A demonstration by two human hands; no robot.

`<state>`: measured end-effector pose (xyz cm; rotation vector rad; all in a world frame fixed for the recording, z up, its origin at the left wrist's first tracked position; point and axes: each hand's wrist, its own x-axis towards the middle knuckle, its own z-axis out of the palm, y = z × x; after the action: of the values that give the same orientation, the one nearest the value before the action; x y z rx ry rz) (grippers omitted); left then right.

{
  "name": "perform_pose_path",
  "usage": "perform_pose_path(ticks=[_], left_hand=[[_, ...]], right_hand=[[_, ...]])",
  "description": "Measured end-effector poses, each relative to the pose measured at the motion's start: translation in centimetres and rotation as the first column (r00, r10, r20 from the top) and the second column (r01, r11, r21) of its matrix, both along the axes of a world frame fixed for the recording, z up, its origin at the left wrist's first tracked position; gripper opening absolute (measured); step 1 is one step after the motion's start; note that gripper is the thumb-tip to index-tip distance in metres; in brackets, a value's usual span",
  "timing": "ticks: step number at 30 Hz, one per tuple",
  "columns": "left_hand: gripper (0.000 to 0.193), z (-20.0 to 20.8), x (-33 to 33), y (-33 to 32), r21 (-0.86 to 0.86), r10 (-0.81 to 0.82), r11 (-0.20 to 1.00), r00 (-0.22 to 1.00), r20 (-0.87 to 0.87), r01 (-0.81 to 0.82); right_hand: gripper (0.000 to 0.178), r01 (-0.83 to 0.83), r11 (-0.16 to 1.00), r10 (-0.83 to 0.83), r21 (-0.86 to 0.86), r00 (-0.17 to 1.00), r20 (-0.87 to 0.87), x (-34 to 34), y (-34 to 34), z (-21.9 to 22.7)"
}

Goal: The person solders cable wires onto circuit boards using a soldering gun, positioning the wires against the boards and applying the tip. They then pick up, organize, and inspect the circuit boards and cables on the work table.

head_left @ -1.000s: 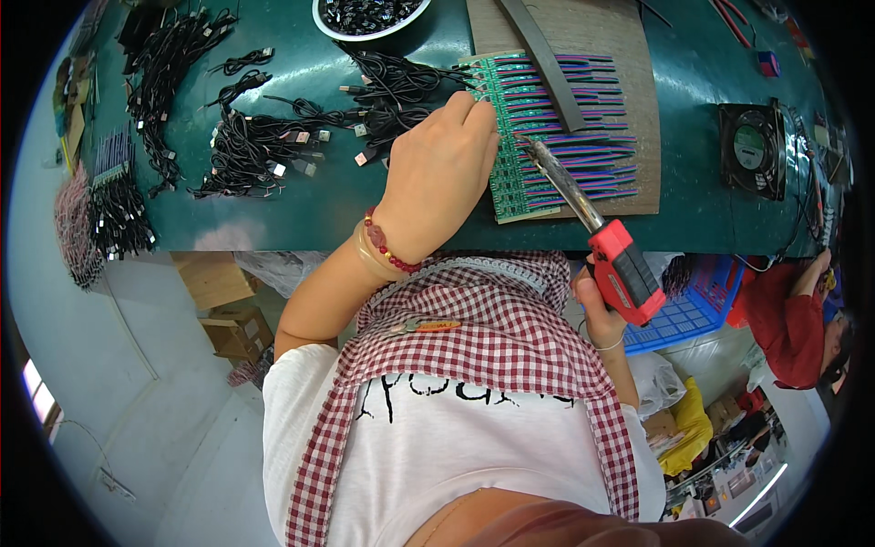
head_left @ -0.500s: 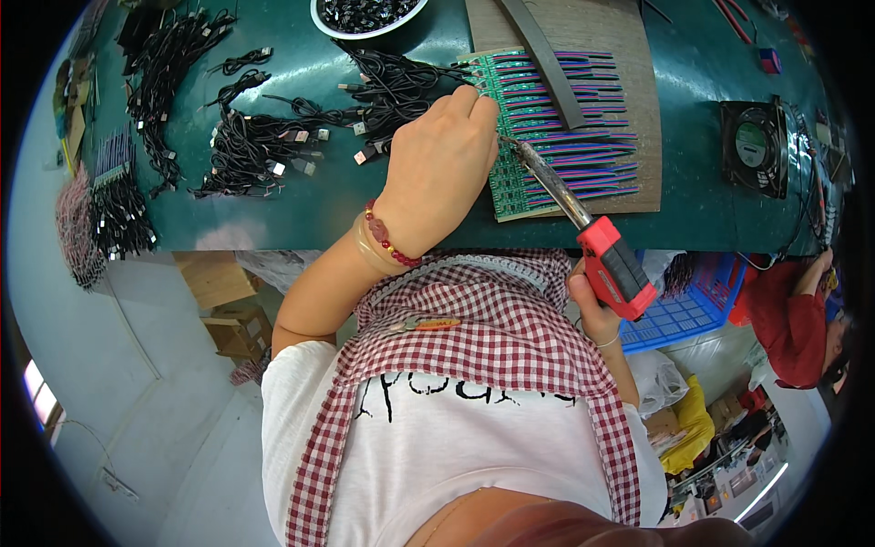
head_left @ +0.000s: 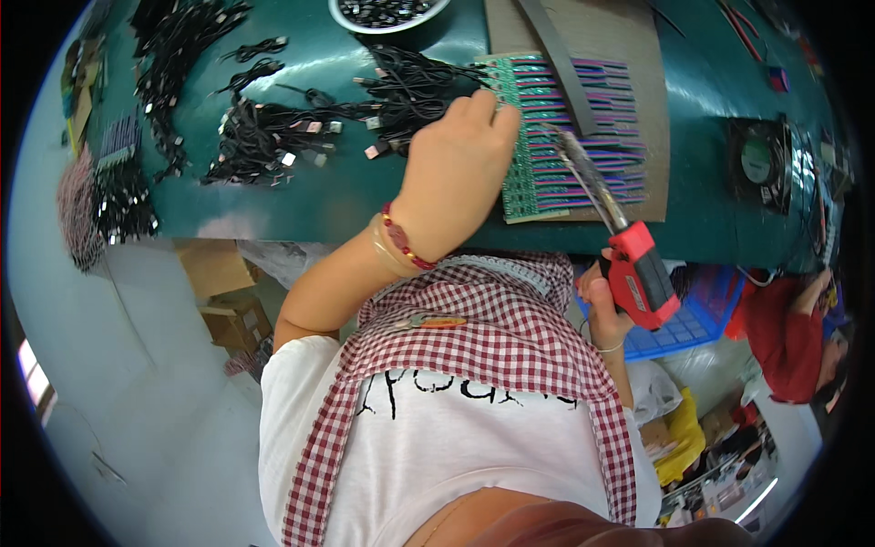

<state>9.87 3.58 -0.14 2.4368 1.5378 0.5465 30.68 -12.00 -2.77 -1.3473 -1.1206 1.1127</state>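
Far left edge of the green table (head_left: 346,191): bundles of black cables (head_left: 118,196), more cable heaps (head_left: 182,46) toward the back left corner. Left of centre, a loose pile of black connector leads (head_left: 273,146), metal plugs showing, with a further tangle (head_left: 410,87) running to the white bowl (head_left: 387,14) at the back edge.

My left hand (head_left: 456,178) lies palm-down on the table, fingers curled, fingertips resting on the left edge of the green circuit panel (head_left: 529,155). It presses on the panel rather than gripping it; I see nothing closed inside the hand. Red bead bracelet (head_left: 406,239) on that wrist.

The panel sits on a brown cardboard sheet (head_left: 629,46) near the front edge, right of centre, rows of purple strips across it, a grey strip (head_left: 556,55) lying diagonally over the top.

My right hand (head_left: 606,305) is below the front edge, wrapped tight around the red handle of the soldering tool (head_left: 633,269). Its metal barrel angles up-left, tip over the panel's middle, just right of my left fingertips. I can't tell whether the tip touches the panel.

Right: small black fan (head_left: 756,164) near the right edge.
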Motion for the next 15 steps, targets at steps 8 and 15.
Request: perform_pose_path(ticks=[8,15], left_hand=[[0.009,3.8,-4.5,0.6,0.216,0.202,0.952,0.976,0.080,-0.215],[0.019,-1.8,-10.4,4.9,0.144,-0.023,0.989,0.996,-0.091,0.037]], right_hand=[[0.034,0.144,0.984,-0.120,0.106,0.970,-0.211,-0.5,3.5,2.0],[0.032,0.157,0.983,-0.123,0.096,0.948,-0.292,-0.5,4.5,2.2]])
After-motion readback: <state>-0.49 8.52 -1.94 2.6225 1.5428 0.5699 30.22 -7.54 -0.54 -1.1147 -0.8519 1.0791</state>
